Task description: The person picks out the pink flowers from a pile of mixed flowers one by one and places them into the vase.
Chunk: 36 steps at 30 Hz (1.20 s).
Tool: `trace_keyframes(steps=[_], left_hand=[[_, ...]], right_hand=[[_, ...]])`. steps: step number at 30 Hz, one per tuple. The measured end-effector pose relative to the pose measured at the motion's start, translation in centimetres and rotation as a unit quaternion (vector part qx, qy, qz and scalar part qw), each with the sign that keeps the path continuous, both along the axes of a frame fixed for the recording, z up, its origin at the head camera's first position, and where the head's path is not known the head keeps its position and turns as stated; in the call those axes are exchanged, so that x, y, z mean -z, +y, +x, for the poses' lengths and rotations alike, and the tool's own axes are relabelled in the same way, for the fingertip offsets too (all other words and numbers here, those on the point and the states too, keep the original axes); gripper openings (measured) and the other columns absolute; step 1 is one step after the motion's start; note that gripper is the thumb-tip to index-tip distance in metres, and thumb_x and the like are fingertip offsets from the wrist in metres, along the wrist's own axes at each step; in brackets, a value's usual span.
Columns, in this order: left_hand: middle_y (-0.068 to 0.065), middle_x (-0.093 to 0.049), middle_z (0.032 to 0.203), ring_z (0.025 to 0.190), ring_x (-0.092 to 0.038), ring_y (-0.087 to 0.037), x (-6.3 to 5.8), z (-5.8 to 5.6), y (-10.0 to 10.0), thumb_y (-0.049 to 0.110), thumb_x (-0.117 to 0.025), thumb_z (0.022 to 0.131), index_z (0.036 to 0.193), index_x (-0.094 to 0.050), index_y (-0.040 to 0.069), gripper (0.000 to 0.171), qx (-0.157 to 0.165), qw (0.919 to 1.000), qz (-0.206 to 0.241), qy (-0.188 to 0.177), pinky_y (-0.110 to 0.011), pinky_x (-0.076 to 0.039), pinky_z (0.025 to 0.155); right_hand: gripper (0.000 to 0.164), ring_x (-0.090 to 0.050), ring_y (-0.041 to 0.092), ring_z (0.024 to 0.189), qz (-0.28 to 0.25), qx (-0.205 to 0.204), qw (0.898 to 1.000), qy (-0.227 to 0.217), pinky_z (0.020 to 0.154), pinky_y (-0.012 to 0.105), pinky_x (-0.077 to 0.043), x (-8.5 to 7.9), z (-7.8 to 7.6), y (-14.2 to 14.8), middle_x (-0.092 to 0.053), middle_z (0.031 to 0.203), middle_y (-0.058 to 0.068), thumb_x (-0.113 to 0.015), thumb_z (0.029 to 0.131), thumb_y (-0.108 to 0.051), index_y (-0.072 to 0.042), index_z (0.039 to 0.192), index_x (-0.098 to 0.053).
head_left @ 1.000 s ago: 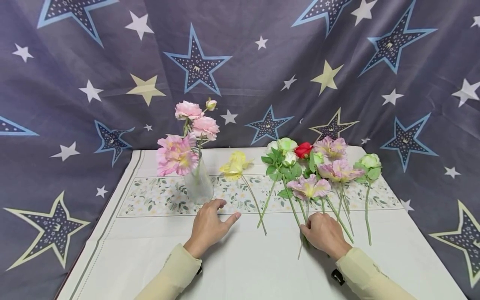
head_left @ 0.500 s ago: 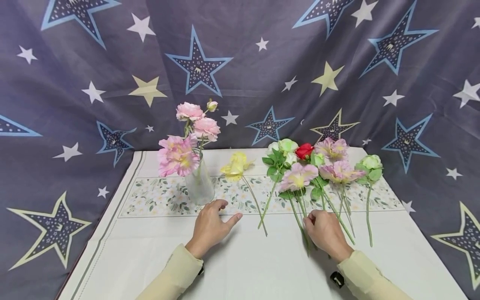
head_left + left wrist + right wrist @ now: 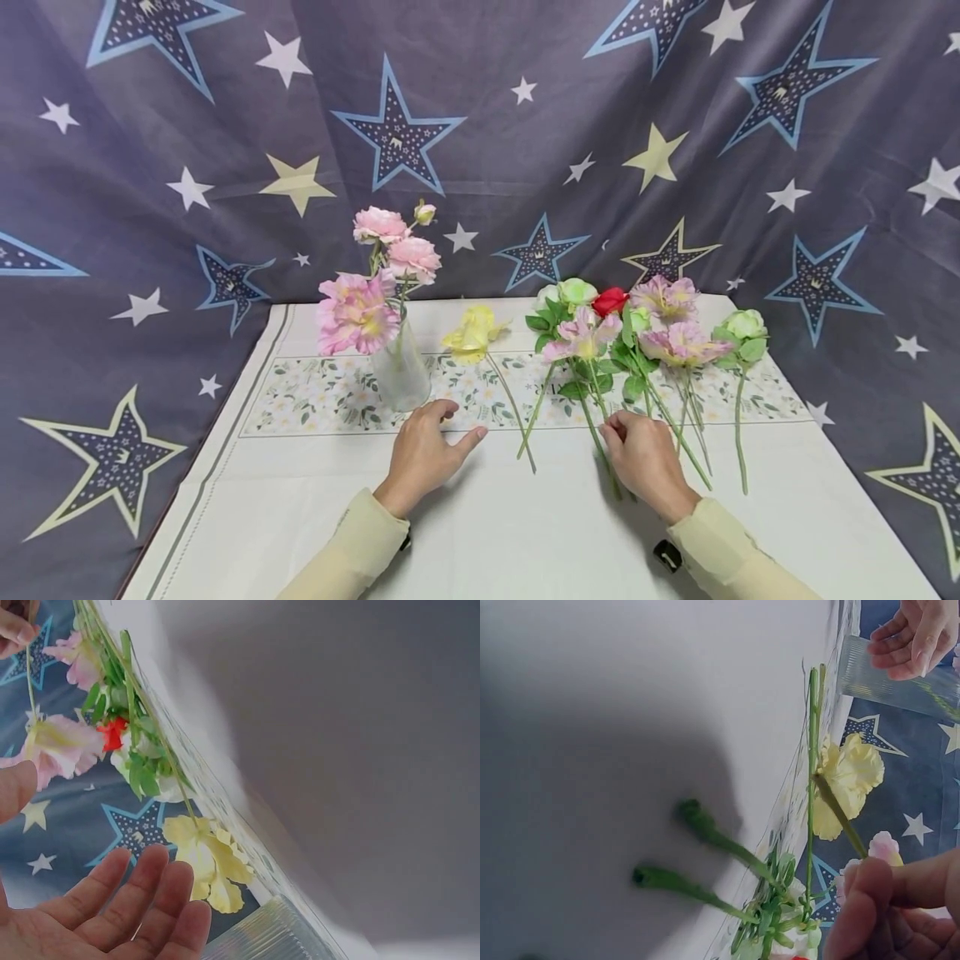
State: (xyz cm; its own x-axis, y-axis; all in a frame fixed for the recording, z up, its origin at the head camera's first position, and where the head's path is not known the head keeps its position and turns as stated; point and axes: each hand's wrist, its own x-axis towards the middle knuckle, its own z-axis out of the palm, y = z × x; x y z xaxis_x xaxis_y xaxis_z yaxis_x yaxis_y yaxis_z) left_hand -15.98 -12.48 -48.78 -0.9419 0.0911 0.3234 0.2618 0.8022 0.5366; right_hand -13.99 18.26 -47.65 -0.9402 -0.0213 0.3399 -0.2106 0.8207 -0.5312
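Note:
My right hand pinches the stem of a pink-purple flower with a yellow centre. In the left wrist view that flower hangs off the table below the pinching fingers, as this camera is turned. My left hand is held with fingers spread and relaxed, just in front of a ribbed clear glass vase. It grips nothing. Standing in the vase are pink flowers and a larger pink-purple bloom.
A yellow flower lies between the vase and the right-hand pile. That pile has white-green roses, a red rose and more pink-purple flowers. A single green rose lies far right. A star-patterned curtain hangs behind the white tablecloth.
The pinched pink-purple flower has risen from the pile and shifted left, its stem moving up with my right hand. My left hand has stayed by the vase.

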Motion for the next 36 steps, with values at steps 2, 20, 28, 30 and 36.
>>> trace_keyframes(steps=[2,20,28,30,36], left_hand=[[-0.005,-0.065,0.101,0.091,-0.059,-0.023,0.0,0.0,0.1,0.057,-0.07,0.078,0.108,-0.064,0.012,0.055,0.003,1.0,0.003,-0.001,-0.042,-0.048,0.077],[-0.002,-0.064,0.099,0.091,-0.058,-0.02,-0.4,-0.3,1.2,0.06,-0.069,0.078,0.108,-0.063,0.014,0.055,0.007,1.0,0.004,-0.001,-0.039,-0.047,0.077],[-0.004,-0.064,0.103,0.094,-0.058,-0.021,-0.8,-0.4,2.0,0.06,-0.068,0.079,0.11,-0.063,0.015,0.055,0.017,0.9993,0.028,-0.017,-0.039,-0.048,0.079],[-0.004,-0.064,0.103,0.095,-0.058,-0.022,-0.9,-0.4,2.2,0.059,-0.068,0.079,0.11,-0.063,0.015,0.054,0.02,0.999,0.035,-0.02,-0.039,-0.048,0.078],[-0.001,-0.064,0.102,0.095,-0.058,-0.019,-0.9,-0.6,2.8,0.057,-0.069,0.079,0.109,-0.063,0.015,0.052,0.03,0.9983,0.048,-0.015,-0.037,-0.048,0.079]], right_hand=[[0.007,-0.05,0.005,0.052,-0.004,-0.003,1.0,0.002,0.047,0.026,-0.044,-0.1,-0.1,-0.2,-0.062,0.066,-0.004,-0.068,0.087,-0.013,-0.009,0.081,-0.068],[0.006,-0.048,0.001,0.05,-0.024,-0.033,0.997,0.059,0.044,0.023,-0.042,-0.9,-0.7,-2.3,-0.06,0.063,-0.007,-0.07,0.086,-0.012,-0.012,0.081,-0.067],[0.007,-0.048,0.002,0.05,-0.044,-0.045,0.996,0.064,0.044,0.023,-0.042,-1.2,-0.8,-3.3,-0.059,0.064,-0.007,-0.069,0.086,-0.009,-0.012,0.08,-0.067],[0.007,-0.048,0.003,0.051,-0.05,-0.05,0.995,0.066,0.044,0.023,-0.042,-1.3,-0.9,-3.6,-0.059,0.064,-0.006,-0.069,0.085,-0.008,-0.012,0.08,-0.067],[0.005,-0.05,0.002,0.052,-0.064,-0.062,0.993,0.072,0.045,0.022,-0.043,-1.4,-1.0,-4.2,-0.06,0.065,-0.006,-0.069,0.086,-0.008,-0.011,0.081,-0.067]])
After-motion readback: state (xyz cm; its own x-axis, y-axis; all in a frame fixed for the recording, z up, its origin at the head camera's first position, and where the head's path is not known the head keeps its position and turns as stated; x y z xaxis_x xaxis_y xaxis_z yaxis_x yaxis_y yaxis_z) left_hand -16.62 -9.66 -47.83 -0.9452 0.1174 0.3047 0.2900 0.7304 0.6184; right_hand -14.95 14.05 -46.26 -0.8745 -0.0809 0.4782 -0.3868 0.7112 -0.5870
